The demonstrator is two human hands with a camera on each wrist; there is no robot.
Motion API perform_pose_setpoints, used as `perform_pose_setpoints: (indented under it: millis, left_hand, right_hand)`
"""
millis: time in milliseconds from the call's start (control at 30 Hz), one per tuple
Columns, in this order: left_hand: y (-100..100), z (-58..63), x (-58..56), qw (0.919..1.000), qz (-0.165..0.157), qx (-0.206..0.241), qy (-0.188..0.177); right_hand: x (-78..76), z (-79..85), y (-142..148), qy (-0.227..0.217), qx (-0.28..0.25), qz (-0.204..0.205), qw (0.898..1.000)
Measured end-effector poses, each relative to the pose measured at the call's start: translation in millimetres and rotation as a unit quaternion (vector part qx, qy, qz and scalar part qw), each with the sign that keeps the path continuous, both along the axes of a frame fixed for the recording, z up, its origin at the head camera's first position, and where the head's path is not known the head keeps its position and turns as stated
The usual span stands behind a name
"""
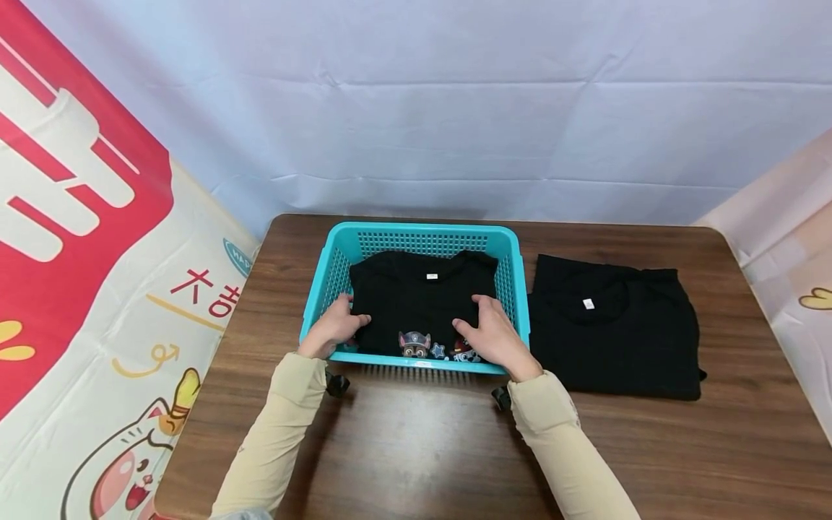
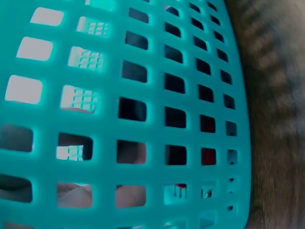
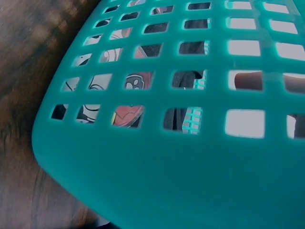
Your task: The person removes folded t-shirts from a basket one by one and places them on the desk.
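A black T-shirt (image 1: 419,307) with cartoon dog prints on its lower edge and a white neck label lies in a turquoise plastic basket (image 1: 422,366). At its left edge, my left hand (image 1: 334,325) holds the cloth, thumb on top; the other fingertips are mostly hidden. The right hand (image 1: 490,332) holds the shirt's right side, thumb also on the cloth. In the left wrist view, perforated basket wall (image 2: 157,105) fills most of the picture, with parts of fingers (image 2: 128,195) seen through its holes. Red and white print (image 3: 128,114) shows through the wall in the right wrist view.
To the right of the basket, dark folded T-shirts (image 1: 624,339) lie on the brown wooden table (image 1: 416,448). Pale cloth (image 1: 455,130) hangs behind the table. A printed cloth (image 1: 97,289) with red patches and cartoons hangs along the left.
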State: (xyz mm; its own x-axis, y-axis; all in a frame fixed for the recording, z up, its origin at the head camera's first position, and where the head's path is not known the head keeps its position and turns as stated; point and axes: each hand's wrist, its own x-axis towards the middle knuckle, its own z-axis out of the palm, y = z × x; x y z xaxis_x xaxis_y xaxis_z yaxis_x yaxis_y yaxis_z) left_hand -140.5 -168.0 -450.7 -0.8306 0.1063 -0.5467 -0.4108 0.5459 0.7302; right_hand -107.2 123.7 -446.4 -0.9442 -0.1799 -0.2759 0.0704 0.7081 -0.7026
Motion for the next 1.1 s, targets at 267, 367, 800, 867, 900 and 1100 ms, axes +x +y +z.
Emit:
perform_pose_setpoints:
  millis: [267, 367, 800, 867, 900, 1100]
  left_hand:
    - [-1.6, 0.3, 0.2, 1.0, -0.006, 0.005, 0.006]
    - [-0.4, 0.7, 0.8, 0.9984, -0.024, -0.05, 0.012]
    - [5.4, 0.7, 2.5, 0.9795, -0.066, -0.177, 0.069]
    - [5.5, 0.4, 2.3, 0.9794, -0.066, -0.178, 0.069]
    - [5.5, 0.3, 2.1, 0.981, -0.062, -0.172, 0.065]
    - [4.5, -0.1, 1.6, 0.9915, -0.04, -0.12, 0.031]
  right_hand:
    - [0.3, 1.4, -0.6, -0.001, -0.004, -0.003, 1.0]
    - [0.1, 1.5, -0.9, -0.001, -0.002, -0.003, 1.0]
    - [-0.9, 1.3, -0.9, 0.002, 0.0, -0.003, 1.0]
    - [-0.8, 1.1, -0.9, 0.002, 0.0, -0.002, 1.0]
    - [-0.7, 1.0, -0.9, 0.001, 0.0, -0.002, 1.0]
    - [0.2, 1.0, -1.4, 0.0, 0.001, -0.001, 1.0]
